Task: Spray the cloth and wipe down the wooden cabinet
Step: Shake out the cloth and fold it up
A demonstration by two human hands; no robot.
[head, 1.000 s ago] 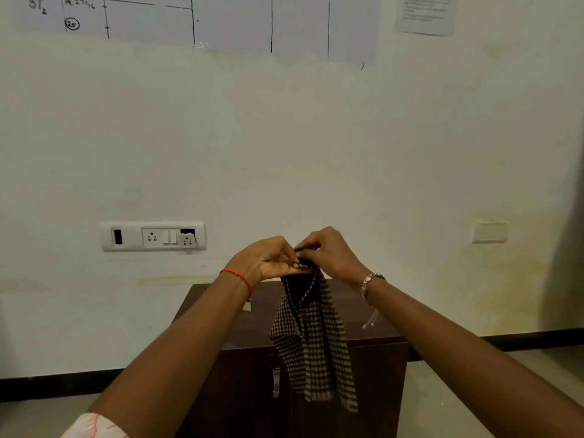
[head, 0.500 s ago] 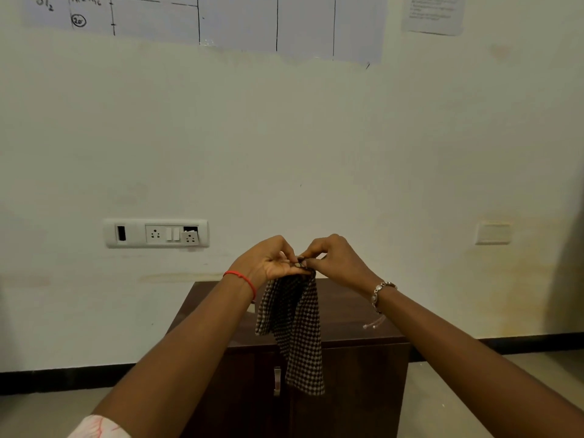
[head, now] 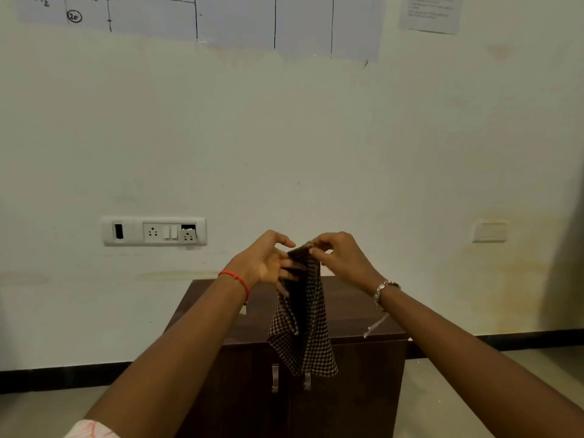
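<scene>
Wall-side cabinet (head: 354, 314) edge behind hanging cloth (head: 304, 343)

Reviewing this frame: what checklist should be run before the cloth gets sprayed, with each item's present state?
1. Cloth gripped: ok, right hand pinches its top edge.
2. Left hand free for a bottle: ok, open, fingers touching the cloth.
3. Spray bottle in sight: not ok, none visible.
4. Cloth spread flat: not ok, it hangs bunched.
5. Cabinet in front: ok, below the cloth.
6. Cloth already damp: cannot tell.

Red wrist thread (head: 236, 278), silver bracelet (head: 383, 288), pale printed sleeve (head: 90, 430)
</scene>
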